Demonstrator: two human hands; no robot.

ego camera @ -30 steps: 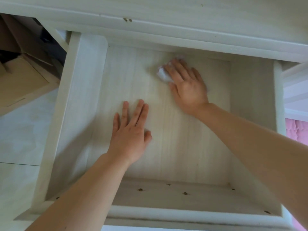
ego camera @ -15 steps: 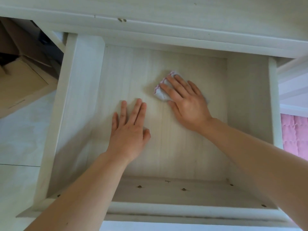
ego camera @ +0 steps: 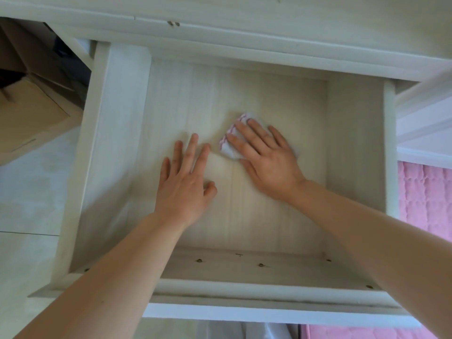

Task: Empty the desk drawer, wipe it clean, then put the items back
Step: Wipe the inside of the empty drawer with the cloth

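Observation:
The pale wooden drawer (ego camera: 117,152) is pulled out below me and holds nothing but my hands and a cloth. My right hand (ego camera: 266,160) lies flat with straight fingers on a small white cloth with a pink edge (ego camera: 231,145), pressing it onto the drawer floor near the middle. My left hand (ego camera: 186,184) rests flat on the drawer floor just left of it, fingers spread and straight, holding nothing. Most of the cloth is hidden under my right palm.
The desk top (ego camera: 269,25) runs along the far side above the drawer. A brown cardboard box (ego camera: 27,118) stands on the pale floor to the left. A pink quilted fabric (ego camera: 425,199) shows at the right, beyond the drawer's side wall.
My right hand has slid the cloth from the drawer's far edge toward me, close to the left hand. The left hand has stayed in place on the floor.

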